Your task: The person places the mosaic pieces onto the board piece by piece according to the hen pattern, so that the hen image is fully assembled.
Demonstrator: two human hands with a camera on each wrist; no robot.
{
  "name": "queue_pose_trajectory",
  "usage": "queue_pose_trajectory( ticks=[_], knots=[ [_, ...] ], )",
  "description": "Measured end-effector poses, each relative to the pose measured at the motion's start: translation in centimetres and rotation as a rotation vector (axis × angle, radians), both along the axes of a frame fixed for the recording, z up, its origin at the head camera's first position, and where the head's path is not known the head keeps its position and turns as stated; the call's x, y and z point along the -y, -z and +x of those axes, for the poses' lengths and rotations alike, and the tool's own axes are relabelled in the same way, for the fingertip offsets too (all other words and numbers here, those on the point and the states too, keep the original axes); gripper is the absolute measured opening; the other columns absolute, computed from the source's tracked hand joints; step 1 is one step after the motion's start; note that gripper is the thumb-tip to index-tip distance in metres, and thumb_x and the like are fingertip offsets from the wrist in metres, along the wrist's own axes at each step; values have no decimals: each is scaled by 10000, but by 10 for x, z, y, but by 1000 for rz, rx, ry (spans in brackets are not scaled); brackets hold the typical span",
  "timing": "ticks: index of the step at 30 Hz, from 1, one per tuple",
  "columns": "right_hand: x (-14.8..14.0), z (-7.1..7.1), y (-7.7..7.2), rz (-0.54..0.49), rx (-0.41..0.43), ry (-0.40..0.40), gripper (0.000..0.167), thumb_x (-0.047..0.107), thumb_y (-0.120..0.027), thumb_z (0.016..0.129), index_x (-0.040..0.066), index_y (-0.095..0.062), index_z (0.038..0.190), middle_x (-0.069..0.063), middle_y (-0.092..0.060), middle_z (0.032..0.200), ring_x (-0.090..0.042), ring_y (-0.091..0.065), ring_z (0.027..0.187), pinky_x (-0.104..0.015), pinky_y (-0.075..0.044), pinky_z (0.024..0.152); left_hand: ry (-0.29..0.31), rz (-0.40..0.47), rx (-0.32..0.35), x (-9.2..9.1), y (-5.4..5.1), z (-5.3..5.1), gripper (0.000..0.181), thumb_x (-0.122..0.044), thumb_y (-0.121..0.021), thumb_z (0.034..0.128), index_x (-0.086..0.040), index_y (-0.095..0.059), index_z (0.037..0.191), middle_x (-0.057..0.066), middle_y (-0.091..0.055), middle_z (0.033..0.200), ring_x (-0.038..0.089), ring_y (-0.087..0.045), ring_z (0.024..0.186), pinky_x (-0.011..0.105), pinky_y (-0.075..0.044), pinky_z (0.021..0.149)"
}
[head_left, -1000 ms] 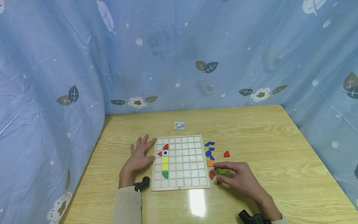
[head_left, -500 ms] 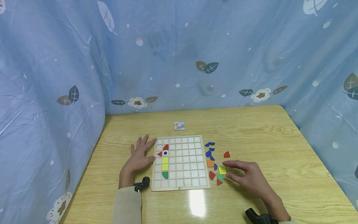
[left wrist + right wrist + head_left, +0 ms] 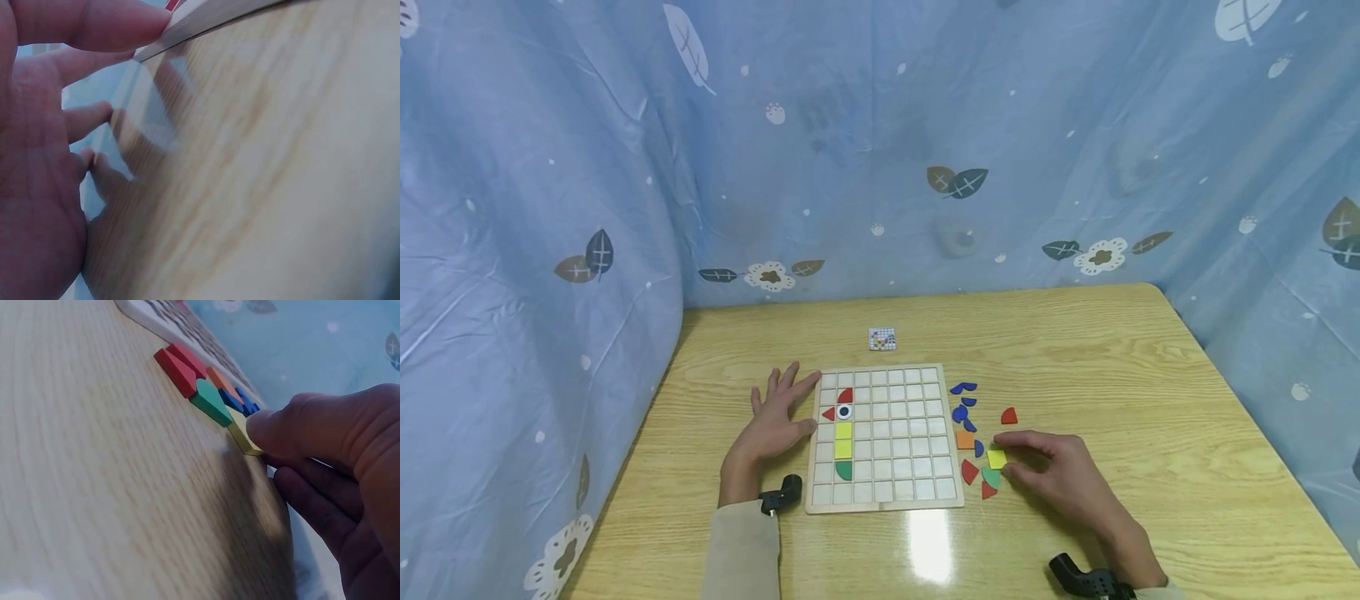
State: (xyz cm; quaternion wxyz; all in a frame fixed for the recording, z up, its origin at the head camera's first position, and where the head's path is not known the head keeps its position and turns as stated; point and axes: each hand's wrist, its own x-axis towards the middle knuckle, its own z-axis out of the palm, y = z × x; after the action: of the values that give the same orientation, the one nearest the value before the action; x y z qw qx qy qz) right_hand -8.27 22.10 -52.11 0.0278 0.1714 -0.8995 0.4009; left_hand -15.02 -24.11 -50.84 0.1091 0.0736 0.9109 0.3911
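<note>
My left hand [image 3: 778, 425] lies spread at the left edge of a wooden grid board [image 3: 895, 506], its thumb and index finger touching the rim. Several pieces sit in the board: a red quarter circle [image 3: 846, 396], a red triangle [image 3: 828, 413], a round eye piece [image 3: 844, 412], yellow squares [image 3: 844, 431] and a green quarter circle [image 3: 844, 471]. Right of the board, my right hand [image 3: 1060, 471] has thumb and index finger apart around a loose yellow square [image 3: 996, 459] lying on the table. The right wrist view shows the thumb [image 3: 275, 428] overlapping that square; the index fingertip is hidden there.
Near the right hand lie an orange square [image 3: 965, 440], a green piece [image 3: 991, 477], red pieces [image 3: 969, 472] and several blue pieces [image 3: 960, 413]. A red quarter circle [image 3: 1009, 416] lies farther right. A small patterned card [image 3: 882, 338] is behind the board. A blue curtain [image 3: 880, 150] surrounds the table.
My right hand drew back right from over the loose pieces, uncovering the yellow square and green piece, then edged slightly left toward the square. The left hand stays in place.
</note>
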Motion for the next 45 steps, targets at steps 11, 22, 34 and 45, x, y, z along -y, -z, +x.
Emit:
queue_pose_trajectory(
  ticks=[11, 22, 34, 45],
  knots=[
    [3, -1, 4, 18, -48, 5, 402, -50, -894, 829, 223, -854, 1122, 117, -838, 1121, -39, -774, 1060, -257, -647, 890, -9, 0, 0, 0, 0, 0, 870, -67, -692, 886, -148, -412, 1706, 203, -62, 1847, 476, 152, 1693, 747, 233, 1251],
    [9, 0, -7, -50, -75, -11, 403, -52, -904, 818, 189, -857, 1137, 87, -843, 1116, -30, -773, 1067, -74, -536, 956, -4, 4, -4, 0, 0, 1, 862, -68, -691, 895, -151, -411, 1707, 199, -58, 1848, 471, 158, 1693, 742, 239, 1251],
    [36, -5, -19, -158, -149, -109, 370, -35, -915, 821, 159, -860, 1132, 54, -856, 1078, -146, -822, 975, -233, -637, 868, -5, 7, -11, 0, 0, 1, 860, -63, -687, 887, -136, -419, 1701, 210, -65, 1845, 482, 149, 1692, 746, 236, 1248],
    [80, -11, -17, -192, -129, -209, 330, -27, -897, 836, 147, -856, 1112, 46, -854, 1060, -182, -789, 872, -329, -616, 692, -5, 15, -8, 1, 1, 0, 868, -71, -701, 888, -162, -420, 1704, 189, -65, 1850, 464, 159, 1695, 740, 238, 1252]
  ],
)
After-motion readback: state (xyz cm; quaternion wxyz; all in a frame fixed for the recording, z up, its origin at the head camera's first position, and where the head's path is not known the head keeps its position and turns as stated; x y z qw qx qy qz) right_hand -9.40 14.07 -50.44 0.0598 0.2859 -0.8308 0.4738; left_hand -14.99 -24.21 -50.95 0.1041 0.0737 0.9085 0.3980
